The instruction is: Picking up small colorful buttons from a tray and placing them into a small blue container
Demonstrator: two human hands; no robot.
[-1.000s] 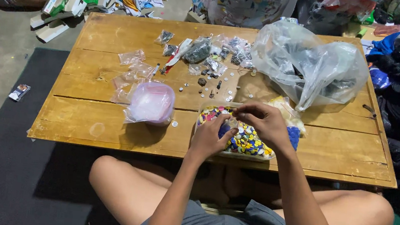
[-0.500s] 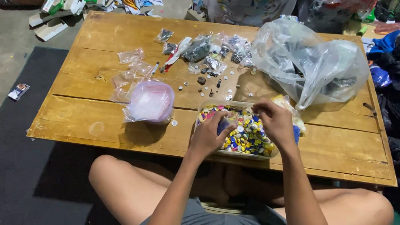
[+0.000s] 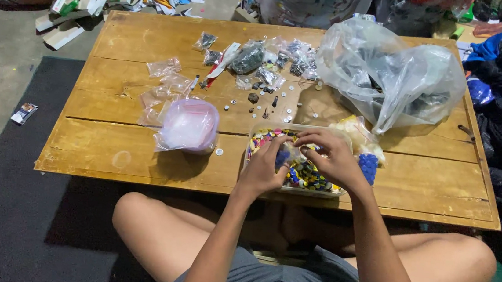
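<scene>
Both hands have been drawn closer together over the clear tray (image 3: pixel 257 137) of coloured pieces at the counter's (image 3: pixel 97 144) near edge. Left hand (image 3: pixel 264 167): fingers are curled on a small blue piece (image 3: pixel 282 157). Right hand (image 3: pixel 330 158): fingers are bent down into the tray, but a grip cannot be told. A pink-tinted pouch (image 3: pixel 190 126) is seen left of the tray, small clear bags (image 3: pixel 166 67) beyond it, and a big crumpled clear bag (image 3: pixel 392 75) far right.
</scene>
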